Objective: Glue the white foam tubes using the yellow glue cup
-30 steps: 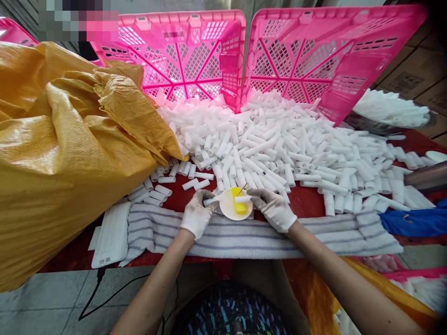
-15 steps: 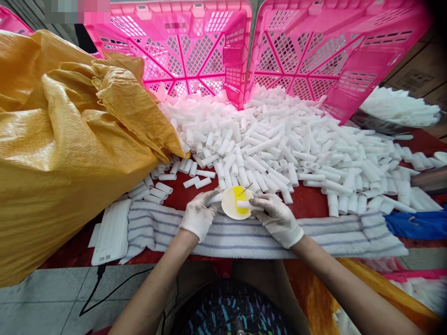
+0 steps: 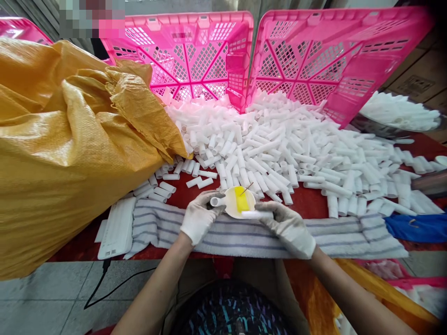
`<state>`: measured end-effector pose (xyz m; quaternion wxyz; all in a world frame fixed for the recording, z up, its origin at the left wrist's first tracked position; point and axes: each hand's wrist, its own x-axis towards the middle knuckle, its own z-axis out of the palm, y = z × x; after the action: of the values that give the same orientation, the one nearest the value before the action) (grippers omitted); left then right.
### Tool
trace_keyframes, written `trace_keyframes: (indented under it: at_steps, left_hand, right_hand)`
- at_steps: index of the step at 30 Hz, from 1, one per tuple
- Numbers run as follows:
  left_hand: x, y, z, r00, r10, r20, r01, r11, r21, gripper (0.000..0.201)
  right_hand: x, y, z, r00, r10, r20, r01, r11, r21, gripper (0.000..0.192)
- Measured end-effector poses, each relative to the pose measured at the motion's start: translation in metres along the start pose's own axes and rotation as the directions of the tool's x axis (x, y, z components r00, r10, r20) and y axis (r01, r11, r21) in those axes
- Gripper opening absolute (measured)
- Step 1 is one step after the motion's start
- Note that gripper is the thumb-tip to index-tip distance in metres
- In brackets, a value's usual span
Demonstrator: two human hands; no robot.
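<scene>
A short white tube [image 3: 252,214] is gripped in the gloved right hand [image 3: 288,226] at lower centre, touching a small white dish [image 3: 239,202] with a yellow sponge [image 3: 241,199]. Another tube [image 3: 215,202], apparently hollow, is pinched by the gloved left hand [image 3: 199,217]. A tube heap [image 3: 296,149] is spread behind.

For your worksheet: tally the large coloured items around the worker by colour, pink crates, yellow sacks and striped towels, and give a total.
Pink crates: 3, counting the one partly hidden at far left
Yellow sack: 1
Striped towel: 1
Total: 5
</scene>
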<state>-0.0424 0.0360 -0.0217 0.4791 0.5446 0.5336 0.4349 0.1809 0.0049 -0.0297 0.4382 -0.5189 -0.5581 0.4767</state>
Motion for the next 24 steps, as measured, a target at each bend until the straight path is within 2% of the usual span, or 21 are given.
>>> trace_keyframes:
  at_steps: [1,3,5,7,9,11,12,13,15,17,18,19,20,22,24]
  left_hand:
    - [-0.003,0.002,0.002,0.995,0.102,0.014,-0.103,0.989,0.109,0.026]
    - [-0.008,0.006,0.006,0.956,0.283,0.078,-0.293,0.899,0.326,0.021]
    - [-0.013,0.007,0.01,0.917,0.358,0.174,-0.398,0.794,0.459,0.021]
    - [-0.017,0.007,0.013,0.895,0.372,0.245,-0.445,0.737,0.508,0.022]
    - [-0.021,0.008,0.014,0.888,0.357,0.289,-0.459,0.728,0.509,0.027]
    - [-0.026,0.012,0.016,0.895,0.296,0.335,-0.431,0.769,0.472,0.031]
    - [-0.029,0.015,0.018,0.904,0.241,0.352,-0.386,0.812,0.437,0.034]
    - [-0.031,0.018,0.021,0.912,0.169,0.373,-0.319,0.864,0.389,0.039]
    - [-0.036,0.024,0.03,0.899,0.016,0.437,-0.153,0.948,0.278,0.054]
    - [-0.039,0.027,0.043,0.865,-0.083,0.495,-0.03,0.976,0.216,0.06]
    - [-0.041,0.028,0.05,0.862,-0.107,0.496,-0.006,0.975,0.221,0.06]
    - [-0.044,0.028,0.057,0.874,-0.119,0.471,0.0,0.969,0.245,0.059]
    - [-0.047,0.028,0.065,0.902,-0.114,0.417,-0.01,0.959,0.284,0.057]
    - [-0.054,0.029,0.08,0.952,-0.071,0.298,-0.05,0.923,0.381,0.05]
    - [-0.062,0.029,0.089,0.962,-0.009,0.272,-0.117,0.888,0.445,0.043]
  right_hand:
    - [-0.001,-0.007,0.0,0.999,0.043,-0.028,-0.042,0.998,0.041,0.035]
    - [-0.001,-0.02,0.002,0.994,0.091,-0.067,-0.082,0.99,0.118,0.039]
    - [0.002,-0.029,0.006,0.995,0.064,-0.083,-0.053,0.99,0.131,0.039]
    - [0.004,-0.033,0.009,0.995,0.025,-0.092,-0.02,0.998,0.057,0.037]
    - [0.004,-0.034,0.008,0.997,-0.012,-0.071,0.008,0.999,-0.051,0.033]
    - [-0.001,-0.035,0.006,0.996,-0.086,-0.01,0.082,0.98,-0.179,0.029]
    - [-0.005,-0.036,0.004,0.987,-0.158,0.039,0.163,0.949,-0.27,0.026]
    - [-0.01,-0.037,0.002,0.963,-0.248,0.103,0.268,0.885,-0.38,0.024]
    - [-0.018,-0.042,-0.001,0.872,-0.415,0.259,0.483,0.645,-0.593,0.024]
    - [-0.025,-0.044,-0.002,0.786,-0.494,0.373,0.586,0.402,-0.703,0.031]
    - [-0.027,-0.043,-0.001,0.772,-0.512,0.377,0.59,0.354,-0.726,0.033]
    - [-0.029,-0.041,0.0,0.777,-0.524,0.348,0.573,0.361,-0.736,0.034]
    - [-0.031,-0.037,0.001,0.799,-0.525,0.293,0.539,0.409,-0.736,0.032]
    - [-0.035,-0.027,0.004,0.86,-0.493,0.133,0.427,0.551,-0.717,0.028]
    - [-0.043,-0.018,0.001,0.905,-0.424,0.007,0.314,0.659,-0.683,0.027]
